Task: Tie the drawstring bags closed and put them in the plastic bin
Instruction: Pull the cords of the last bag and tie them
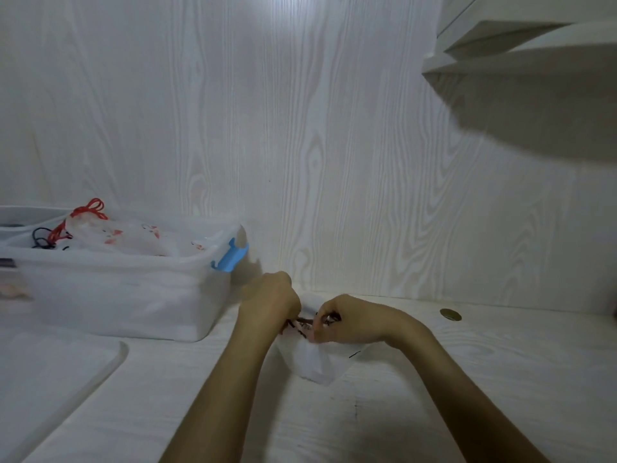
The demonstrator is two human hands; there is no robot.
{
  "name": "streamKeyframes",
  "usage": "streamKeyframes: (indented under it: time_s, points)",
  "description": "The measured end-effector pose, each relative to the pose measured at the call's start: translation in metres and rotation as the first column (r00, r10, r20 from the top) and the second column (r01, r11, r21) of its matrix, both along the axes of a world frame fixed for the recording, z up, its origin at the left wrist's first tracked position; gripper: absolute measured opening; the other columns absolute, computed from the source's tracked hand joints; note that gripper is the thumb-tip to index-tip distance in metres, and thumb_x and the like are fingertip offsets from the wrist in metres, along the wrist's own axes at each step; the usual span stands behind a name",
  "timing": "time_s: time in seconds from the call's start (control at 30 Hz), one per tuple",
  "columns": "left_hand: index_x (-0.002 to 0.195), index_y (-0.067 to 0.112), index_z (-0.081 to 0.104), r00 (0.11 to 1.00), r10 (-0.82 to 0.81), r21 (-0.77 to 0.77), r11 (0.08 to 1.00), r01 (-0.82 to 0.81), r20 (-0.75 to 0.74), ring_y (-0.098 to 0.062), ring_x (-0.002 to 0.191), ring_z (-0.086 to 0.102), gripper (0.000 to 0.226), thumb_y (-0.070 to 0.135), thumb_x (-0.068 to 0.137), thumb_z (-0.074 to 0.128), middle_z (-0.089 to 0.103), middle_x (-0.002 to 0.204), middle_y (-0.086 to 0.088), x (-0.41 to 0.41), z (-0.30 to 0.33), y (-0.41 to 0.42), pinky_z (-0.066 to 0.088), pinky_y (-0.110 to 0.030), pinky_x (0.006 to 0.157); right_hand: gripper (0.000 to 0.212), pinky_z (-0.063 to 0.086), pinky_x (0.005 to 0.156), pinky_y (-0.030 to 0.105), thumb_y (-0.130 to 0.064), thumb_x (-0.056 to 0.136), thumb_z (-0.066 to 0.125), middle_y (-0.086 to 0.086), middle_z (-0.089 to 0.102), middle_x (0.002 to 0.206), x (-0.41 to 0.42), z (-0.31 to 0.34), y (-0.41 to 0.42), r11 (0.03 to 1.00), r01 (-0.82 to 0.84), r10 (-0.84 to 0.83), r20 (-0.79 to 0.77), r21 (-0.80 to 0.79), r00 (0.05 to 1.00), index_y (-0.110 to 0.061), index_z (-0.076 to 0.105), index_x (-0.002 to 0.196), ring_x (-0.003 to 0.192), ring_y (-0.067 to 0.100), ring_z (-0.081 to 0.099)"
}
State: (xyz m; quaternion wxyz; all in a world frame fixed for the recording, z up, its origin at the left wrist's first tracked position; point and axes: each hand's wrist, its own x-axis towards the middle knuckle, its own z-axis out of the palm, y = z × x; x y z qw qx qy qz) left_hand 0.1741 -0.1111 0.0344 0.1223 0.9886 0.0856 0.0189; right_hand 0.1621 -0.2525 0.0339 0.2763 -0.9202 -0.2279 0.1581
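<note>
Forearms reached in from the bottom edge, bare, meeting over a white tabletop (434, 412). Between them lay a white drawstring bag (317, 362), its lower corner pointing toward the viewer and its upper part covered by the hands. The left hand (270, 304) was curled into a loose fist at the bag's top left, its fingertips turned away and hidden, gripping a dark cord (302, 320) that ran across to the other hand. The right hand (347, 319) pinched the same cord and the gathered bag mouth between thumb and fingers. How the cord was looped or knotted could not be made out; only short dark stretches showed between the two hands. A thin dark line (355, 354) lay on the bag's right edge, too small to identify.

At lower left, a flat translucent lid (60, 372) rested on the table, cut off by the left edge. Farther back on the left stood the clear plastic bin (117, 295), also cut off at the left, with a blue latch (230, 257) on its right end. Inside it lay a white bag with red markings (127, 237), closed with a red cord (90, 210); a black cord (41, 237) lay beside it, its bag hard to see. To the right, near the back of the table, sat a small round brass-coloured disc (450, 314). Behind everything rose a white wood-grain wall (334, 128), with white shelves (517, 45) at the upper right, cut off by the edge.
</note>
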Motion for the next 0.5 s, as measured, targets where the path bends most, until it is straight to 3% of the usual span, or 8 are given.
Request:
streamKeyframes:
  time_s: [0.1,0.2,0.23,0.3,0.37,0.4,0.47,0.5]
  points:
    - [0.079,0.009,0.056,0.992,0.015,-0.156,0.988,0.004,0.122,-0.02,0.076,0.065,0.007,0.011,0.085,0.056,0.067,0.084,-0.006,0.013,-0.005,0.009,0.056,-0.032,0.071,0.022,0.035,0.057,0.012,-0.027,0.089,0.062,-0.009,0.054,0.069,0.001,0.003,-0.001,0.998,0.054,-0.051,0.103,-0.023,0.993,-0.012,0.072,0.103,0.06,0.004,0.045]
    - [0.076,0.008,0.06,0.966,0.064,-0.459,0.886,0.06,0.25,-0.021,0.068,0.057,0.015,0.015,0.089,0.056,0.063,0.077,-0.008,0.021,-0.007,0.013,0.048,-0.026,0.062,0.019,0.038,0.06,0.012,-0.023,0.09,0.061,-0.005,0.065,0.081,0.007,0.003,-0.004,0.984,0.147,-0.169,0.279,0.098,0.945,-0.014,0.074,0.098,0.068,0.004,0.051]
    - [0.074,0.008,0.058,0.956,0.093,-0.619,0.779,0.105,0.278,-0.02,0.068,0.053,0.017,0.014,0.089,0.056,0.059,0.075,-0.01,0.02,-0.006,0.011,0.043,-0.023,0.059,0.018,0.037,0.057,0.008,-0.022,0.09,0.06,-0.01,0.063,0.077,0.007,0.004,-0.005,0.974,0.163,-0.206,0.321,0.155,0.924,-0.015,0.074,0.098,0.064,0.0,0.051]
    - [0.075,0.006,0.064,0.96,0.162,-0.914,0.374,0.156,0.23,-0.017,0.074,0.059,0.018,0.011,0.091,0.056,0.066,0.079,-0.01,0.016,-0.001,0.008,0.046,-0.02,0.068,0.018,0.036,0.049,0.006,-0.021,0.09,0.06,-0.02,0.052,0.061,0.008,0.007,-0.008,0.954,0.176,-0.261,0.386,0.242,0.885,-0.015,0.075,0.097,0.053,-0.009,0.05]
    - [0.091,0.003,0.067,0.985,0.102,-0.988,-0.056,0.145,0.139,-0.012,0.083,0.067,0.014,0.009,0.094,0.054,0.073,0.089,-0.006,0.011,0.003,0.006,0.051,-0.02,0.08,0.018,0.036,0.05,0.005,-0.019,0.09,0.059,-0.019,0.053,0.062,0.011,0.007,-0.011,0.948,0.183,-0.284,0.435,0.259,0.854,-0.015,0.075,0.096,0.05,-0.008,0.049]
    - [0.097,0.002,0.065,0.991,0.049,-0.97,-0.202,0.134,0.127,-0.009,0.083,0.069,0.015,0.009,0.096,0.051,0.075,0.089,-0.005,0.011,0.004,0.005,0.052,-0.02,0.079,0.018,0.036,0.05,0.007,-0.019,0.09,0.058,-0.014,0.06,0.067,0.013,0.009,-0.013,0.952,0.187,-0.282,0.449,0.243,0.848,-0.015,0.075,0.096,0.051,-0.002,0.049]
    - [0.102,0.002,0.061,0.992,-0.042,-0.931,-0.351,0.097,0.119,-0.008,0.08,0.071,0.017,0.009,0.098,0.046,0.075,0.09,-0.005,0.01,0.005,0.005,0.054,-0.018,0.072,0.022,0.034,0.055,0.013,-0.019,0.091,0.055,0.005,0.071,0.084,0.015,0.007,-0.014,0.963,0.198,-0.259,0.428,0.182,0.866,-0.008,0.074,0.094,0.058,0.008,0.049]
    - [0.102,0.004,0.059,0.989,-0.075,-0.936,-0.339,0.091,0.124,-0.007,0.079,0.072,0.017,0.01,0.099,0.044,0.075,0.092,-0.004,0.009,0.006,0.004,0.055,-0.017,0.07,0.024,0.036,0.061,0.02,-0.019,0.092,0.053,0.013,0.07,0.092,0.016,0.007,-0.015,0.969,0.201,-0.241,0.389,0.143,0.889,-0.004,0.071,0.095,0.064,0.017,0.052]
